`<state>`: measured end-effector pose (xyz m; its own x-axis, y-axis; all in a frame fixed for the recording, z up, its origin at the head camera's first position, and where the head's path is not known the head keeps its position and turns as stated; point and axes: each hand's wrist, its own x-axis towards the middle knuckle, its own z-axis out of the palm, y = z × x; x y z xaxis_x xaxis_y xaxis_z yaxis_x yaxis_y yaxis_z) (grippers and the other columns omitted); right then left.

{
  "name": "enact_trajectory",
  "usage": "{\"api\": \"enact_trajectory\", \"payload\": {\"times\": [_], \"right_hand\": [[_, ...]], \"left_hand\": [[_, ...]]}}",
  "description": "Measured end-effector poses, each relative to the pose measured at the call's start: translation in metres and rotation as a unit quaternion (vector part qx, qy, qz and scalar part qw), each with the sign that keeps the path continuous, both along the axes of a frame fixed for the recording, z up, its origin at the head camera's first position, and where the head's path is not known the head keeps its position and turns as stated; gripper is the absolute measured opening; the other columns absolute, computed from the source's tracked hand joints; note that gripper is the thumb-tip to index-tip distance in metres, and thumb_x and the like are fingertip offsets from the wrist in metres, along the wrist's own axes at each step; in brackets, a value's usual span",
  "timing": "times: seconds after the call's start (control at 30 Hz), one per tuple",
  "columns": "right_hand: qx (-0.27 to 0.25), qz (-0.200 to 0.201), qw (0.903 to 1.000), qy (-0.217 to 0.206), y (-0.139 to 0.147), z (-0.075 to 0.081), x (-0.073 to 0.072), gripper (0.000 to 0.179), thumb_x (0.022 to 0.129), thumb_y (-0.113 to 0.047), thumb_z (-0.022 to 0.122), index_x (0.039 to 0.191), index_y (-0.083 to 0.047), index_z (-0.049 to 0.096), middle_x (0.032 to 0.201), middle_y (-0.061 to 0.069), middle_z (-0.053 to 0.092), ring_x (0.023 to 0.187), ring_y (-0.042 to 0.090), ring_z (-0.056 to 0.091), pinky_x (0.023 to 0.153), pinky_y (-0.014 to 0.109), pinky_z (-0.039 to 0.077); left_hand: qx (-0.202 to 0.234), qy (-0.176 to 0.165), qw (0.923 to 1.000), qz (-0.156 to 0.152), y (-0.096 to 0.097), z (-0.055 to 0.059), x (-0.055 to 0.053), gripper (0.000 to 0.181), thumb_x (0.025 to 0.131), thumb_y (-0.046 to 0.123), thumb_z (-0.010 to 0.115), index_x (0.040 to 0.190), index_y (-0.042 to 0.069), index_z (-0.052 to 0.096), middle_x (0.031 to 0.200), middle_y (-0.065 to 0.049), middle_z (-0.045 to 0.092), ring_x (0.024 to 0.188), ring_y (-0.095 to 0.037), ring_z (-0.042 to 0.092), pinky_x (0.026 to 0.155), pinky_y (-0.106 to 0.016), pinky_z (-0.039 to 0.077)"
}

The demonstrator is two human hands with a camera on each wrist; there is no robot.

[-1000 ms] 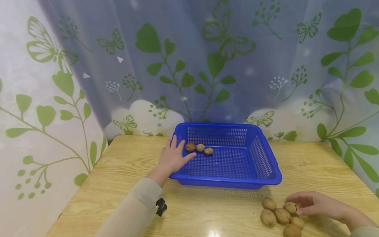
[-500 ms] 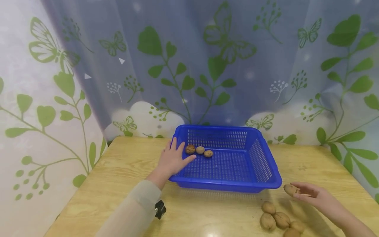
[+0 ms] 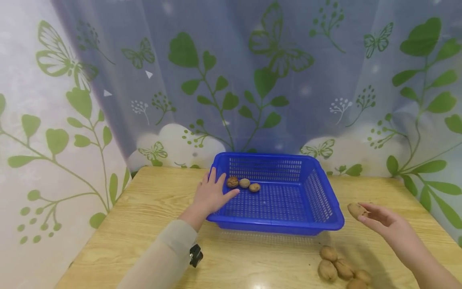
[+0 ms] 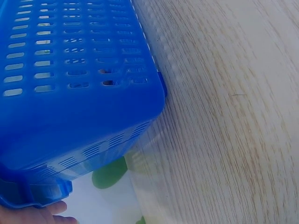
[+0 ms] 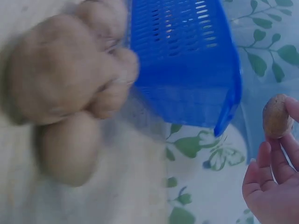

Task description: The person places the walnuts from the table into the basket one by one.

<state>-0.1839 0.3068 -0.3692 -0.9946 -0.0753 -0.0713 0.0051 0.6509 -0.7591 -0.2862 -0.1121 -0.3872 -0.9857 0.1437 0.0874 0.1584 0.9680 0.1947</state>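
Wood-grain counter (image 3: 144,208); leaf-printed curtain (image 3: 303,116) behind blue basket (image 3: 274,223). Left hand (image 3: 209,197) spread over basket's left side; right hand (image 3: 388,222), right of basket, pinching light-brown nut (image 3: 356,210).

Baskets: one, a blue perforated plastic basket (image 3: 274,221).
Nuts (image 3: 327,270): nine in view. Five grouped on the surface (image 3: 151,192), the nearest cut by the frame edge; three lying together inside the basket; one held nut (image 3: 355,210) in the right hand (image 3: 390,226).
Hands: two, being that right hand and one left hand (image 3: 210,197).
Sleeves: one cream sleeve (image 3: 162,253).
Wrist devices: one black device (image 3: 196,255).
Surfaces: one, wood-grained.
Printed backdrop (image 3: 216,12), head view: six green butterflies (image 3: 278,50), two small white triangles (image 3: 148,74), two white sprays (image 3: 139,106).
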Motion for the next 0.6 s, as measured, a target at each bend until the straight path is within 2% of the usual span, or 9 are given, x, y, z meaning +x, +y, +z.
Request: {"api": "enact_trajectory", "payload": {"times": [0.17, 0.27, 0.4, 0.6], "right_hand": [[0.011, 0.025, 0.9994, 0.02, -0.013, 0.018, -0.015, 0.062, 0.083, -0.049, 0.042, 0.131, -0.012, 0.031, 0.121, 0.013, 0.042, 0.11, 0.034, 0.035, 0.076, 0.05, 0.034], [0.014, 0.038, 0.9991, 0.015, -0.024, 0.028, -0.028, 0.064, 0.081, -0.051, 0.043, 0.131, -0.013, 0.031, 0.126, 0.012, 0.037, 0.113, 0.036, 0.031, 0.077, 0.054, 0.032], [-0.005, 0.049, 0.9988, 0.005, -0.039, 0.038, -0.049, 0.067, 0.078, -0.053, 0.047, 0.132, -0.015, 0.031, 0.131, 0.013, 0.031, 0.117, 0.037, 0.027, 0.082, 0.058, 0.026], [-0.023, 0.071, 0.9971, 0.017, -0.06, 0.05, -0.081, 0.07, 0.075, -0.051, 0.053, 0.131, -0.012, 0.032, 0.128, 0.015, 0.036, 0.117, 0.035, 0.029, 0.086, 0.057, 0.023]], "left_hand": [[0.006, 0.007, 1.0, 0.0, 0.001, -0.002, -0.001, 0.082, 0.073, 0.072, 0.025, 0.134, 0.018, 0.026, 0.14, -0.014, 0.007, 0.125, -0.032, 0.006, 0.094, -0.05, 0.018], [0.009, 0.005, 0.9999, 0.0, 0.001, -0.002, -0.001, 0.081, 0.073, 0.071, 0.026, 0.134, 0.018, 0.026, 0.14, -0.014, 0.007, 0.125, -0.032, 0.006, 0.094, -0.05, 0.018], [0.003, 0.001, 1.0, 0.004, 0.001, -0.002, 0.0, 0.081, 0.073, 0.072, 0.025, 0.135, 0.019, 0.026, 0.14, -0.014, 0.007, 0.125, -0.032, 0.006, 0.094, -0.05, 0.018], [0.012, 0.009, 0.9999, 0.003, 0.001, -0.001, 0.0, 0.081, 0.073, 0.071, 0.027, 0.134, 0.018, 0.027, 0.14, -0.015, 0.008, 0.125, -0.033, 0.007, 0.094, -0.05, 0.018]]}}
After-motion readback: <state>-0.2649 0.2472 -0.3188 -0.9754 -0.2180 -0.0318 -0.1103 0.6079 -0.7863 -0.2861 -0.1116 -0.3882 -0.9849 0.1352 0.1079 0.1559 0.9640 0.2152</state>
